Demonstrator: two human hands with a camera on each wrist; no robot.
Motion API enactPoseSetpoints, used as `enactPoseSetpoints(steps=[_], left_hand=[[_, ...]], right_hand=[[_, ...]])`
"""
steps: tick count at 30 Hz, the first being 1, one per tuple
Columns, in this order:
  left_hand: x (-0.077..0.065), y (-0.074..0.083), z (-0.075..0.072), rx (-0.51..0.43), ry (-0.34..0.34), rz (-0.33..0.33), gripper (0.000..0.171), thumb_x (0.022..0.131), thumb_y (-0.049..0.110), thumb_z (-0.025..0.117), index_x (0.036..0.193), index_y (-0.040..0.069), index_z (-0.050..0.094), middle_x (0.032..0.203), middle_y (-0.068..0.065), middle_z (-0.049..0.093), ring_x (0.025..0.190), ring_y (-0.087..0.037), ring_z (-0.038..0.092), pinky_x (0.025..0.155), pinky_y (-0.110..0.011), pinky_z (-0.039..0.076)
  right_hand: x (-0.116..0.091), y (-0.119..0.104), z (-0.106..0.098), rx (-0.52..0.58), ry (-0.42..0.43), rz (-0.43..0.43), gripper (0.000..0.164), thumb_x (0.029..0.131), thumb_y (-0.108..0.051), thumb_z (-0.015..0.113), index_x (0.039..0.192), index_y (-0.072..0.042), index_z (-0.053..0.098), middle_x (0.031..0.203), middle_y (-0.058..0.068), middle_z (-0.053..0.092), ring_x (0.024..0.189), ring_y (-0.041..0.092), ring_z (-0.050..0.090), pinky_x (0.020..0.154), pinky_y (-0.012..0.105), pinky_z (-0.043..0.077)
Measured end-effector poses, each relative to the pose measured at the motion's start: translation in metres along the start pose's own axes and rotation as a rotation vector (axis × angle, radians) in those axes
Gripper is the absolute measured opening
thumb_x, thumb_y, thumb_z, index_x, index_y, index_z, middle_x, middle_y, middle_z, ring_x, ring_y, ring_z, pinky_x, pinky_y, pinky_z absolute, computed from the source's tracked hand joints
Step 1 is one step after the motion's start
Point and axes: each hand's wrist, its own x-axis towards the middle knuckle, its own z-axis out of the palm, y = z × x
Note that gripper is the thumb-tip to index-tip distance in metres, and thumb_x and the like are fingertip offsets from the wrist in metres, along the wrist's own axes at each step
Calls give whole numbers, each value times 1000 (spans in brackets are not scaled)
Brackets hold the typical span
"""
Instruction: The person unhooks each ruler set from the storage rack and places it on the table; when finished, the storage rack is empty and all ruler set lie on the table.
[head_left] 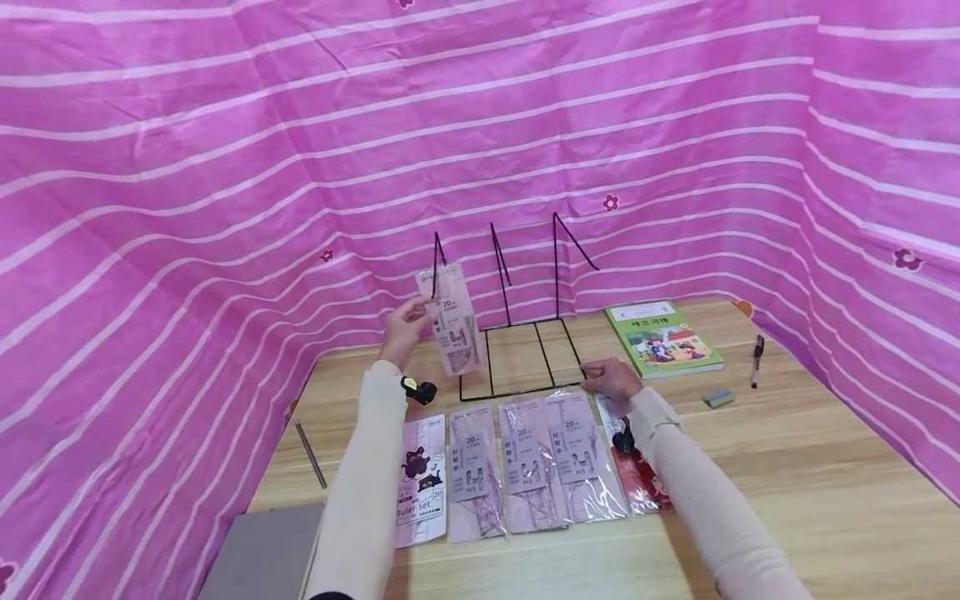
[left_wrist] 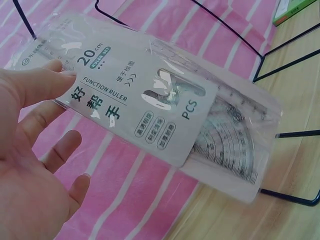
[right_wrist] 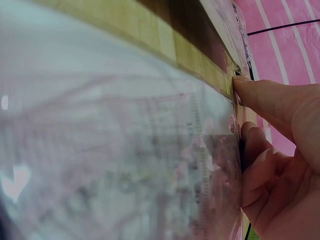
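Note:
My left hand (head_left: 405,333) pinches the left edge of a clear-bagged ruler set (left_wrist: 150,100) between thumb and finger, other fingers spread. The set, with a protractor inside, is upright and slightly tilted at the left hook of a black wire rack (head_left: 522,389). That hook's end overlaps the set's upper part in the head view. At the front right corner of the rack's base, my right hand (head_left: 611,379) grips the wire with curled fingers (right_wrist: 255,142). Three similar ruler sets (head_left: 528,467) lie in front of the rack. A cat-print ruler set (head_left: 422,479) lies left of them.
A red packet (head_left: 641,479) lies partly under my right forearm. Beyond the rack's right side are a green book (head_left: 663,340), an eraser (head_left: 718,398) and a pen (head_left: 757,361). A thin metallic rod (head_left: 311,454) and a grey board (head_left: 262,552) lie left.

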Motion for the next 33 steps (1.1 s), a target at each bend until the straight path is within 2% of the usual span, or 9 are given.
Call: enactPoseSetpoints(steps=[7,10,16,23,26,30,33], left_hand=[[-14,3,-4,-7,17,22,37,88,5,75,124,7,69,99,-3,66,96,-14,61,90,-29,55],[-19,3,-5,-15,19,41,34,88,2,74,122,5,70,90,1,65,89,-12,62,85,-26,56],[-33,4,-7,-1,25,74,32,87,4,76,119,6,71,89,2,65,87,-11,61,83,-23,56],[-52,2,-11,17,45,104,30,87,8,78,117,5,72,91,1,62,85,-11,60,82,-24,53],[-60,2,-13,28,47,119,30,86,8,78,116,5,73,92,0,60,87,-12,60,82,-25,52],[-70,3,-17,23,39,129,30,85,9,79,114,6,74,91,-1,61,88,-14,60,83,-27,54],[-76,4,-19,13,40,124,29,85,11,80,113,9,75,90,-1,62,87,-14,61,83,-28,55]], right_hand=[[0,3,-1,9,-1,0,55,90,-21,75,141,-6,57,140,24,55,122,44,59,93,45,55],[-1,2,-3,3,2,-5,54,91,-21,74,141,-6,57,139,25,55,126,45,56,95,45,53],[-1,3,-5,18,-19,-8,55,93,-20,72,142,-4,55,139,28,54,121,43,60,94,42,54],[-2,2,-3,71,-38,17,56,92,-18,73,142,-3,54,141,31,50,96,31,70,76,30,58],[-2,2,-1,45,-35,4,55,92,-19,72,142,-3,54,140,30,51,104,34,68,80,32,57],[-1,1,-1,-7,-25,-16,56,92,-22,73,142,-5,55,140,26,53,122,44,58,96,45,53],[0,-1,-2,-37,-17,-29,55,92,-23,73,142,-5,55,139,24,54,130,48,51,105,53,46]])
